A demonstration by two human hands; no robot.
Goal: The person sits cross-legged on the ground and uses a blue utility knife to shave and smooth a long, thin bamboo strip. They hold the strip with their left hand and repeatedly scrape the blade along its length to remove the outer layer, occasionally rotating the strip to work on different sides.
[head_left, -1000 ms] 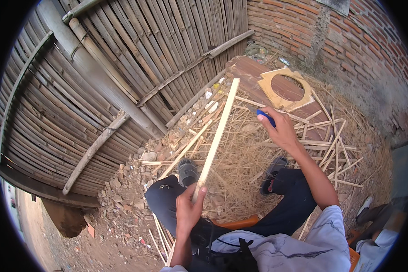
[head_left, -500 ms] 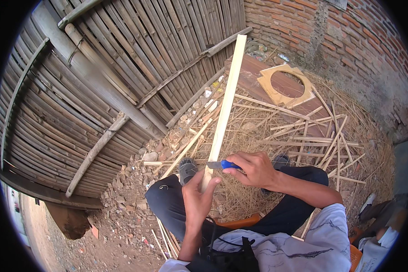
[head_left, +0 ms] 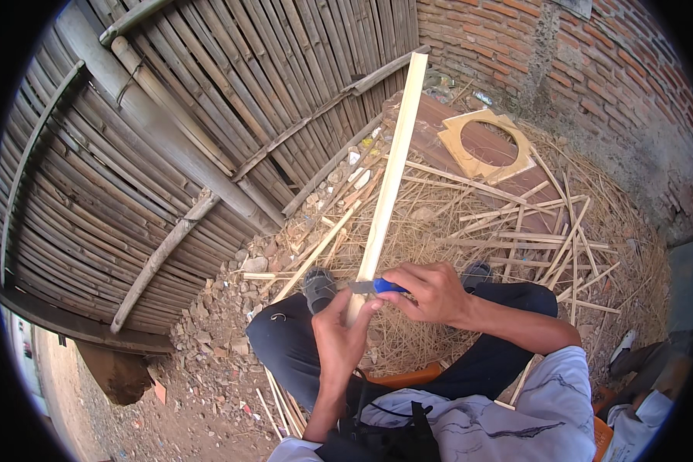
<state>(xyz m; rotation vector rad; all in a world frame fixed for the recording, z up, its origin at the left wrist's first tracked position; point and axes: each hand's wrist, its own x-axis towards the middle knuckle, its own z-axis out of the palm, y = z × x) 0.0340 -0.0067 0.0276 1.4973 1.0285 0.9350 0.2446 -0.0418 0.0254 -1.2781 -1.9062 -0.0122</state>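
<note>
A long pale strip of split bamboo or wood (head_left: 395, 165) slants up and away from my lap toward the far fence. My left hand (head_left: 339, 333) grips its near end, thumb on one side and fingers on the other. In my right hand (head_left: 431, 292) is a knife (head_left: 387, 286) with a blue handle. Its flat grey blade lies across the strip just beyond my left thumb and touches it. The strip's lowest end is partly hidden by my left hand.
Thin pale strips (head_left: 527, 236) lie scattered over straw shavings to the right. A square board with a round hole (head_left: 487, 171) rests on a brown panel (head_left: 423, 127). A bamboo fence (head_left: 231, 100) stands left, a brick wall (head_left: 631, 85) right. A person's leg (head_left: 643, 358) shows at far right.
The knife blade has slid slightly down the strip toward my left thumb. The strip's far end has shifted a little up and to the right.
</note>
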